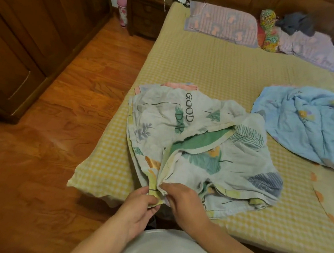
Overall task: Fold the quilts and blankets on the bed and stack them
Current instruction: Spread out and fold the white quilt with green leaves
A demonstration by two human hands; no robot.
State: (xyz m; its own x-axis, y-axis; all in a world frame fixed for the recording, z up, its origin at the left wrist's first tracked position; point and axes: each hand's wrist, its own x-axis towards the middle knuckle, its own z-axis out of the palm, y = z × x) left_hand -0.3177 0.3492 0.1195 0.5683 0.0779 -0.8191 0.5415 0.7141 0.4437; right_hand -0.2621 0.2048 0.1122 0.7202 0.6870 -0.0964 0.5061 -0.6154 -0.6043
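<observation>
Both hands, left (141, 207) and right (185, 203), pinched white leaf-print quilt (191, 141) corner on yellow checked bed (218, 70) (crumpled light-blue blanket (307, 123) beside); glossy wooden floor (48, 145) left.

Soft, even indoor light is falling from above, casting faint shadows. A dull sheen is showing on the orange-brown wooden plank floor (61, 116). Wide-angle distortion is bending the edges, and detail is looking slightly soft throughout.

Wooden nightstand (146, 16), two pillows (223, 23)
</observation>
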